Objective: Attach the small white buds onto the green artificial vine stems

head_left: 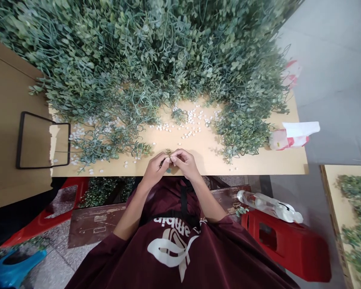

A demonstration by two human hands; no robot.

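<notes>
My left hand [157, 166] and my right hand [184, 161] meet at the front edge of the table [201, 154], fingertips pinched close together. Between them is a small sprig of artificial greenery [168, 152], its leaves poking out above and below the fingers. Both hands are closed on it; the exact spot they pinch is mostly hidden. Ahead of the hands lie many small white pieces [192, 116], scattered over the tabletop. A loose sprig [179, 115] rests among them. To the left is a spread of leafy stems [105, 142], and to the right a denser clump [243, 130].
A large heap of artificial foliage [156, 48] covers the table's back. At left stand a cardboard box [12, 88] and a black wire frame [19, 140]. A packet with white tissue [301, 128] sits at the right edge. A red stool [289, 245] bears a clear bottle [258, 202].
</notes>
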